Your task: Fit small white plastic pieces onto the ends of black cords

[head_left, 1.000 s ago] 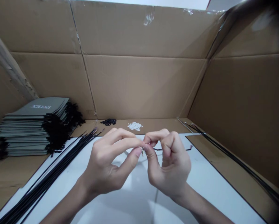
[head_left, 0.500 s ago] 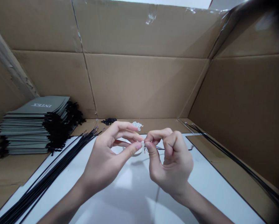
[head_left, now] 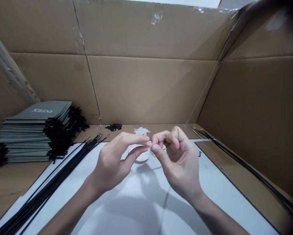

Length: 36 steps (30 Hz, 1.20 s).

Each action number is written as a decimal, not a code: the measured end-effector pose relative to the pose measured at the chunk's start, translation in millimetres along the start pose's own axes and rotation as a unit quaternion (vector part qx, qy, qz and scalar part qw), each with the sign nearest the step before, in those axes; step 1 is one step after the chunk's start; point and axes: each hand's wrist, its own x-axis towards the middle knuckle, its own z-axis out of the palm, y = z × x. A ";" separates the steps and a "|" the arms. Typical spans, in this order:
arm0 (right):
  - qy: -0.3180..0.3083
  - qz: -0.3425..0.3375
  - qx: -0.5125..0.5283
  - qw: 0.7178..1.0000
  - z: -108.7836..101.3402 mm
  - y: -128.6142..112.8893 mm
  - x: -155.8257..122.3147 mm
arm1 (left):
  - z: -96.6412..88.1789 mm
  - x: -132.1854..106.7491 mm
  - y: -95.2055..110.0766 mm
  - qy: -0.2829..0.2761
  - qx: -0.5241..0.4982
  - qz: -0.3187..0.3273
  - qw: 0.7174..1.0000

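Note:
My left hand (head_left: 119,160) has its thumb and fingertips brought together at the middle; whatever they may hold is too small to make out. Touching or almost touching it, the thumb and forefinger of my right hand (head_left: 179,160) are pinched on thin wires (head_left: 153,154) that show only partly beneath the fingertips. Behind and below the fingers stands a round white dish (head_left: 143,159) with small white pieces in it, partly covered by my left hand. A short dark cable end (head_left: 199,153) shows right of my right hand.
Black cables (head_left: 60,176) lie bundled at left, beside a stack of grey INTEX sheets (head_left: 51,109) with black ties. Small black parts (head_left: 114,127) and white parts (head_left: 142,131) are heaped at the back. More black cables (head_left: 246,169) run along the right. Cardboard walls (head_left: 151,91) surround the white tabletop (head_left: 127,209).
The left fingers have closed together and flattened near the right fingertips. My right hand has turned slightly, and the wire ends that hung below its pinch are now mostly hidden.

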 end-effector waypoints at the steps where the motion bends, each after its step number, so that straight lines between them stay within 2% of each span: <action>1: 0.000 0.003 0.001 1.000 -0.6 0.0 0.4 | -1.0 0.6 -1.6 -0.007 0.005 0.018 1.000; 5: 0.007 -0.027 -0.029 0.999 0.5 1.8 -2.2 | -4.3 2.0 -5.6 -0.018 0.017 0.046 0.999; 10: 0.006 -0.109 -0.102 0.989 5.2 4.5 -8.5 | -5.3 1.1 -6.1 -0.010 0.015 0.018 1.000; 13: 0.009 -0.156 -0.145 0.977 6.1 4.5 -9.0 | -4.1 1.2 -1.8 -0.001 -0.013 -0.027 1.000; 16: 0.015 -0.162 -0.146 0.976 6.1 3.4 -7.5 | -1.9 2.7 5.3 0.018 -0.102 -0.132 0.986; 18: 0.018 -0.156 -0.138 0.978 6.1 2.8 -6.6 | 0.2 4.0 8.9 0.029 -0.191 -0.233 0.953; 20: 0.021 -0.165 -0.143 0.976 6.1 2.8 -6.1 | 3.1 5.3 10.6 0.033 -0.298 -0.331 0.895; 22: 0.028 -0.193 -0.162 0.967 6.0 3.7 -5.7 | 6.7 6.1 10.9 0.037 -0.414 -0.412 0.811; 25: 0.036 -0.246 -0.195 0.949 5.9 5.3 -4.6 | 11.6 6.6 11.5 0.045 -0.551 -0.490 0.674; 27: 0.039 -0.271 -0.210 0.939 5.9 5.7 -3.7 | 13.4 6.5 12.5 0.054 -0.591 -0.519 0.615; 30: 0.036 -0.293 -0.227 0.928 5.4 4.3 -2.6 | 13.8 5.8 13.6 0.065 -0.604 -0.547 0.576; 36: 0.014 -0.305 -0.254 0.918 1.8 -0.7 -2.8 | 13.3 3.6 13.1 0.060 -0.612 -0.556 0.559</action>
